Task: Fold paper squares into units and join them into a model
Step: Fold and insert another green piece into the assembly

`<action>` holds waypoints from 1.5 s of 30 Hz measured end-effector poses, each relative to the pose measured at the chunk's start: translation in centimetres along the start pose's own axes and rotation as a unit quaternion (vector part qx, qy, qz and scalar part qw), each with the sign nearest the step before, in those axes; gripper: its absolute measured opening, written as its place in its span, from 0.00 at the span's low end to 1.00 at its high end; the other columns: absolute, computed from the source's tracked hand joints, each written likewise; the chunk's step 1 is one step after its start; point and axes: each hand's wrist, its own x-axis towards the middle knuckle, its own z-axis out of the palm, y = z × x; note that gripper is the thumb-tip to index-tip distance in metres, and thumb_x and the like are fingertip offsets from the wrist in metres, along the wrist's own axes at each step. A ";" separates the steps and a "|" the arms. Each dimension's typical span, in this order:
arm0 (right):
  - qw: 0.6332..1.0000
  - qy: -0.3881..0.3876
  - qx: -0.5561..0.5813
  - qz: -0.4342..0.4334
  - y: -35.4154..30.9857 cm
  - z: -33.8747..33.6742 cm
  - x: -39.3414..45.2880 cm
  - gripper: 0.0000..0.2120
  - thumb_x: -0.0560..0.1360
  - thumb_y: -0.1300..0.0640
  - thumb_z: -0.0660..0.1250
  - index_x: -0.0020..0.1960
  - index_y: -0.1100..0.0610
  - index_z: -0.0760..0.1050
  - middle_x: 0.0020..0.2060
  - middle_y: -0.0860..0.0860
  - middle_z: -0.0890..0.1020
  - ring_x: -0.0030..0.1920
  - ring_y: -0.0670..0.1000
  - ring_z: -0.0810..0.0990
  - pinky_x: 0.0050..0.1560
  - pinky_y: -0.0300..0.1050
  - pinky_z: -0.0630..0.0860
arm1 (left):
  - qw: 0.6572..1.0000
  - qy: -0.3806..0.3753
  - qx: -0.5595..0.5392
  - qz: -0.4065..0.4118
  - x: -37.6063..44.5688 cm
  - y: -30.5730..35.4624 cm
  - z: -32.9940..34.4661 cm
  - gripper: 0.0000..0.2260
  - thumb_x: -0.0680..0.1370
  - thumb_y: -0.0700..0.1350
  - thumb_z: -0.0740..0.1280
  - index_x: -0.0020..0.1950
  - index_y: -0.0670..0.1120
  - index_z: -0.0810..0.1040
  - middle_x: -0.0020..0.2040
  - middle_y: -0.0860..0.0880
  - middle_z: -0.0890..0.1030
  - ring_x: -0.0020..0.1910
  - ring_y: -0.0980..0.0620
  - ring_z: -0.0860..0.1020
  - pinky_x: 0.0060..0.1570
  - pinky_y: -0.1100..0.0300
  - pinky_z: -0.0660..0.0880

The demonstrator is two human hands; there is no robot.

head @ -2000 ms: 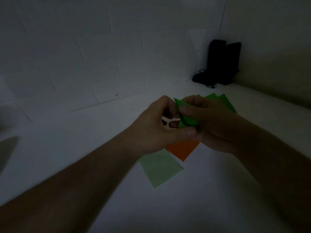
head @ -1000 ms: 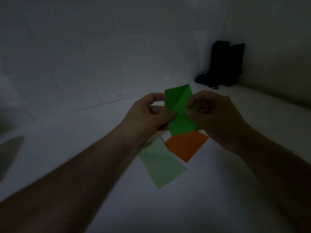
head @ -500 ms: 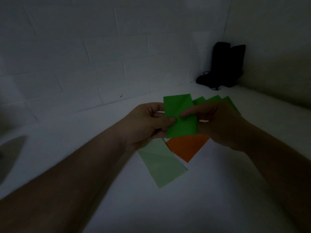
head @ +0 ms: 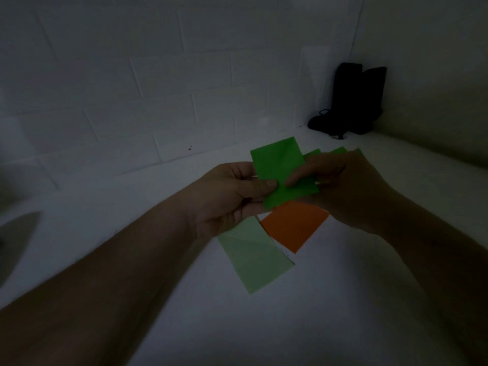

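Both hands hold a green paper [head: 281, 169] above the bench [head: 343, 299]: left hand [head: 232, 194] and right hand [head: 340, 180] each pinch its lower edge, likely steadying it to fold. Orange paper [head: 293, 224] and pale paper [head: 253, 257] lie beneath.

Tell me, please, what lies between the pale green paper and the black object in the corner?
In the head view, between the pale green paper and the black object, lie the orange paper, both hands holding the bright green paper, then bare white surface.
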 end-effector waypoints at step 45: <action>0.968 0.050 0.144 0.199 -0.7 1.7 0.2 0.29 0.71 0.70 0.74 0.64 0.47 0.71 0.47 0.56 0.85 0.47 0.62 0.85 0.46 0.63 0.83 | 0.986 0.018 0.137 0.089 -0.1 -0.9 0.8 0.17 0.76 0.24 0.67 0.62 0.37 0.81 0.44 0.46 0.86 0.36 0.55 0.83 0.37 0.66 0.79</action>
